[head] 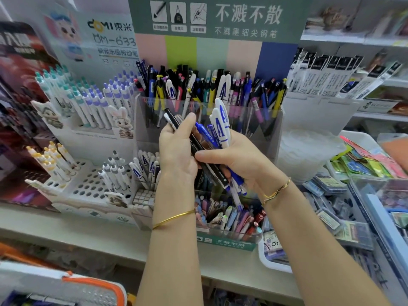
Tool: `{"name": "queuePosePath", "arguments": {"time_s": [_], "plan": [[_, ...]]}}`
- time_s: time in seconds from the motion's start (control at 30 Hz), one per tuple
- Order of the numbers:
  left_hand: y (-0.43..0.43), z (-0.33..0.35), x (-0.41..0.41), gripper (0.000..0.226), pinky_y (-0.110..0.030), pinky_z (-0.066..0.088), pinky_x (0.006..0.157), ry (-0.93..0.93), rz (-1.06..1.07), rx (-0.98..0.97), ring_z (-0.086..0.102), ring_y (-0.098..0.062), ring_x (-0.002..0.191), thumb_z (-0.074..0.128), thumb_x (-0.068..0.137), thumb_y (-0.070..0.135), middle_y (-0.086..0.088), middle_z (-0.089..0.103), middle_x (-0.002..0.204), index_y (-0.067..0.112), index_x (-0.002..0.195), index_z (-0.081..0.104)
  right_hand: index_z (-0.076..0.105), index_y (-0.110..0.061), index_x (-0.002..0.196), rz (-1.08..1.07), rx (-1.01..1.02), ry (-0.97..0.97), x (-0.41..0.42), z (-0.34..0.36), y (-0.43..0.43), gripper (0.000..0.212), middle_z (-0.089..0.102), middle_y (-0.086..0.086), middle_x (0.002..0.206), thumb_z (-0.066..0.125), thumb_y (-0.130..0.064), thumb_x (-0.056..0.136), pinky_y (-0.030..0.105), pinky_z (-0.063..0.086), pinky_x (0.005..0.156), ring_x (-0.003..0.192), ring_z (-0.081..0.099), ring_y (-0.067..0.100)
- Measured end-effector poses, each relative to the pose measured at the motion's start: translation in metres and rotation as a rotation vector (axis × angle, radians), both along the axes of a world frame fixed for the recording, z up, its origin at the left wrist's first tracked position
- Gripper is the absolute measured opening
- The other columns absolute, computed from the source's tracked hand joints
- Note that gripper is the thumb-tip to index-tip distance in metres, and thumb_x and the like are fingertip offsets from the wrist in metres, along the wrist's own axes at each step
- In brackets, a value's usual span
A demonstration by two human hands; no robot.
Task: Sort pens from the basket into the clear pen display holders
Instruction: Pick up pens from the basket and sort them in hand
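Stationery shelf (99, 237) | left hand (176, 151) grips black pens (216, 174) | right hand (240, 161) grips blue-white pens (221, 129)

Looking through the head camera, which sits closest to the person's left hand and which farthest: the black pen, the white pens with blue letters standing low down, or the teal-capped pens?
1. black pen, gripped in the left hand itself.
2. white pens with blue letters, low down, just left of that wrist.
3. teal-capped pens, far off at the upper left.
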State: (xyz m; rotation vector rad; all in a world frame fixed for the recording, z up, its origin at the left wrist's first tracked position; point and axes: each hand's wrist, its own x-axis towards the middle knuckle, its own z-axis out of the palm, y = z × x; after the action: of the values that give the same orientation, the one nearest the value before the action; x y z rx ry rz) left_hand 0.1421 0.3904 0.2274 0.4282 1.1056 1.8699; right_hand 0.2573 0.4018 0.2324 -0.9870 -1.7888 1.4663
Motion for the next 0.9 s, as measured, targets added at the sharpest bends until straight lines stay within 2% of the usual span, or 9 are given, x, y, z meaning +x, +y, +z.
{"name": "queuePosePath", "arguments": {"time_s": [0.1,0.2,0.27,0.33,0.43,0.57,0.73,0.83,0.9], "plan": [[-0.002,0.001,0.002,0.012,-0.038,0.058,0.067,0.058,-0.093,0.01,0.064,-0.022,0.069,0.055,0.098,0.017,-0.008,0.063,0.076,0.006,0.091,0.055,0.059,-0.004,0.098,-0.04,0.005,0.033,-0.002,0.001,-0.001,0.025,0.059,0.011,0.066,0.075,-0.01,0.08,0.026,0.042,0.044,0.044,0.046,0.019],[-0.003,-0.004,0.007,0.029,-0.046,0.057,0.067,0.111,-0.198,-0.034,0.068,-0.036,0.087,0.048,0.101,0.025,-0.019,0.071,0.1,0.0,0.113,0.056,0.063,-0.006,0.097,-0.082,0.031,0.095,-0.005,0.002,0.0,0.019,0.054,0.007,0.057,0.074,-0.009,0.081,0.021,0.037,0.035,0.034,0.041,0.009],[-0.004,-0.004,0.01,0.031,-0.044,0.053,0.066,0.111,-0.22,-0.024,0.065,-0.041,0.093,0.046,0.102,0.026,-0.024,0.069,0.108,0.001,0.114,0.06,0.065,-0.014,0.089,-0.087,0.051,0.106,-0.004,0.003,0.001,0.013,0.053,0.001,0.051,0.074,-0.009,0.081,0.021,0.037,0.035,0.034,0.04,0.009],[-0.005,-0.003,0.011,0.027,-0.048,0.053,0.073,0.086,-0.221,-0.009,0.066,-0.041,0.096,0.045,0.102,0.023,-0.024,0.069,0.109,0.005,0.106,0.064,0.065,-0.021,0.086,-0.072,0.058,0.088,-0.003,0.003,0.001,0.013,0.052,0.0,0.05,0.074,-0.013,0.082,0.021,0.037,0.035,0.035,0.04,0.009],[-0.006,-0.002,0.01,0.026,-0.049,0.053,0.072,0.087,-0.231,0.007,0.066,-0.039,0.088,0.043,0.103,0.022,-0.023,0.07,0.106,0.009,0.097,0.065,0.066,-0.012,0.084,-0.083,0.047,0.089,-0.001,0.003,0.0,0.009,0.049,0.008,0.053,0.074,-0.015,0.082,0.02,0.036,0.035,0.034,0.039,0.01],[-0.005,-0.004,0.006,0.031,-0.04,0.053,0.056,0.103,-0.252,0.001,0.065,-0.037,0.07,0.042,0.102,0.023,-0.028,0.069,0.1,0.001,0.101,0.064,0.064,-0.012,0.082,-0.102,0.008,0.103,-0.001,0.002,0.001,0.009,0.049,0.01,0.054,0.072,-0.016,0.084,0.02,0.037,0.035,0.034,0.039,0.009],[-0.006,-0.004,0.004,0.032,-0.035,0.05,0.045,0.111,-0.23,0.005,0.064,-0.036,0.062,0.042,0.101,0.019,-0.031,0.068,0.102,-0.007,0.111,0.058,0.064,-0.015,0.079,-0.105,-0.011,0.134,-0.006,0.002,0.0,0.01,0.048,0.004,0.052,0.07,-0.015,0.085,0.021,0.038,0.035,0.035,0.04,0.009],[-0.008,-0.001,0.001,0.034,-0.036,0.05,0.043,0.084,-0.261,0.017,0.063,-0.036,0.056,0.041,0.103,0.02,-0.032,0.067,0.102,-0.008,0.117,0.054,0.062,-0.01,0.084,-0.105,-0.043,0.15,-0.005,0.002,0.001,0.011,0.048,0.004,0.054,0.067,-0.019,0.088,0.022,0.039,0.036,0.035,0.04,0.009],[-0.01,0.0,-0.001,0.032,-0.04,0.054,0.048,0.049,-0.276,0.033,0.067,-0.036,0.066,0.041,0.103,0.019,-0.03,0.067,0.104,-0.007,0.119,0.053,0.061,-0.009,0.083,-0.092,-0.057,0.148,-0.004,0.002,0.002,0.013,0.048,0.003,0.053,0.065,-0.019,0.09,0.022,0.038,0.036,0.035,0.04,0.009]]}}
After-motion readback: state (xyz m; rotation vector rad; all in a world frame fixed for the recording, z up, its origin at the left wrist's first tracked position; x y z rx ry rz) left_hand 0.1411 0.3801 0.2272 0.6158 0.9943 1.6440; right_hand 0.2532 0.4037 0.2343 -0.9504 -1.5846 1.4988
